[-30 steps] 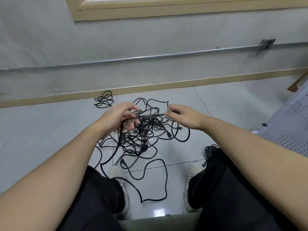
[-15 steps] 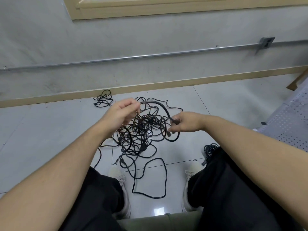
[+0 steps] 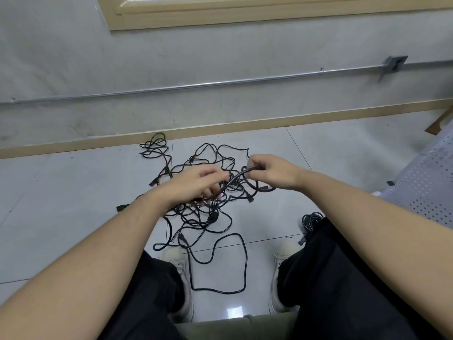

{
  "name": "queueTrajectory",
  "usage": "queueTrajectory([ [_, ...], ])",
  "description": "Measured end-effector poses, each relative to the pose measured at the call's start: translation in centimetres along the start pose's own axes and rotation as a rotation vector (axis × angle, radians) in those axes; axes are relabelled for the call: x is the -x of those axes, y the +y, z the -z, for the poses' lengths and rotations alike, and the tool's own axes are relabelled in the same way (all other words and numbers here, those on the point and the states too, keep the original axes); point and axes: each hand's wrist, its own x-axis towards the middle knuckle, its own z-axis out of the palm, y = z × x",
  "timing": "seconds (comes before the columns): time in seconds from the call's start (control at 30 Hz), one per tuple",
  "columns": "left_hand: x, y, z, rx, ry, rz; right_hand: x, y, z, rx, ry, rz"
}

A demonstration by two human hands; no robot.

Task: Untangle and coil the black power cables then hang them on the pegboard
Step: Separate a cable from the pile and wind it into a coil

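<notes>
- Person sits over a tiled floor [image 3: 318, 153], knees apart, both bare forearms reaching forward and down
- Tangle of black power cables [image 3: 208, 217] lies on the floor between the feet, loops spreading toward the wall [image 3: 220, 50] and back toward the shoes
- Left hand [image 3: 196, 186] has fingers curled around a stretch of cable [image 3: 235, 177] just above the pile; several strands pass under the palm, exact count unclear
- Right hand [image 3: 272, 171] pinches the other end of that same stretch between thumb and fingertips, remaining fingers curled in
- The held stretch arcs between the two hands, raised off the tangle
- One long loop [image 3: 245, 261] trails toward the viewer between the shoes
- Small separate cable bundle [image 3: 154, 149] sits on the floor near the baseboard, apart from the main pile
- Another coiled bundle [image 3: 310, 220] lies by the right knee, partly hidden by the trouser leg
- Perforated grey panel [image 3: 426, 187] at right edge, lying low beside the right arm
- Metal conduit [image 3: 220, 83] runs along the wall
</notes>
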Motion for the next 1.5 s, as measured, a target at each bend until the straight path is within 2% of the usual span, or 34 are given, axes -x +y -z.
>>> queueTrajectory([
  [0.1,-0.9,0.9,-2.8,-0.028,-0.054,-0.036,0.1,-0.9,-0.8,-0.044,-0.018,0.073],
  [0.17,-1.4,1.2,-3.5,0.001,-0.03,-0.051,0.2,-0.9,-0.6,-0.101,-0.012,0.084],
  [0.27,-1.3,1.6,-2.8,0.173,0.034,-0.09,0.2,0.0,0.4,-0.166,-0.037,0.059],
  [0.33,-0.8,1.7,-2.0,0.266,0.055,-0.138,0.0,0.7,0.6,-0.072,-0.061,0.041],
  [0.4,-0.4,1.6,-1.6,0.319,0.034,-0.196,-0.4,1.2,0.4,-0.007,-0.035,0.069],
  [0.5,-0.4,1.1,-0.9,0.455,0.077,-0.186,-0.8,0.6,0.2,-0.118,0.045,0.059],
  [0.57,-0.7,0.8,-0.2,0.399,0.182,-0.128,-0.7,0.0,0.4,-0.238,0.102,0.021],
  [0.63,-1.0,0.4,0.1,0.199,0.263,-0.048,-0.5,-0.2,0.4,-0.343,0.111,0.015],
  [0.73,-1.0,-0.1,-0.2,0.012,0.266,0.063,-0.2,-0.6,0.1,-0.379,0.085,0.021],
  [0.83,-1.0,0.5,-1.6,0.072,0.174,0.054,-0.3,-1.1,-0.1,-0.346,0.148,0.018],
  [0.9,-1.4,1.0,-2.7,0.163,0.137,0.0,-0.1,-1.5,-0.2,-0.333,0.133,0.024],
  [1.03,-2.4,1.3,-2.7,0.16,0.267,-0.093,0.3,-1.3,0.0,-0.32,0.091,0.005],
  [1.13,-2.4,1.6,-1.9,0.36,0.35,-0.154,0.5,-0.6,1.0,-0.2,0.043,-0.086],
  [1.17,-2.3,1.7,-1.7,0.424,0.38,-0.171,0.6,-0.3,1.2,-0.223,-0.012,-0.121],
  [1.23,-2.1,1.7,-1.3,0.491,0.441,-0.181,0.5,0.2,1.6,-0.423,-0.131,-0.181],
  [1.3,-2.0,1.4,-0.7,0.512,0.465,-0.152,0.5,0.4,2.1,-0.678,-0.148,-0.205],
  [1.37,-1.9,0.8,0.1,0.467,0.434,-0.089,0.4,0.7,2.5,-0.711,-0.04,-0.19],
  [1.43,-1.6,0.2,0.7,0.353,0.328,-0.013,0.5,1.2,2.7,-0.516,0.102,-0.169],
  [1.5,-1.2,-0.2,0.7,0.213,0.217,0.053,0.8,1.6,2.7,-0.4,0.128,-0.15],
])
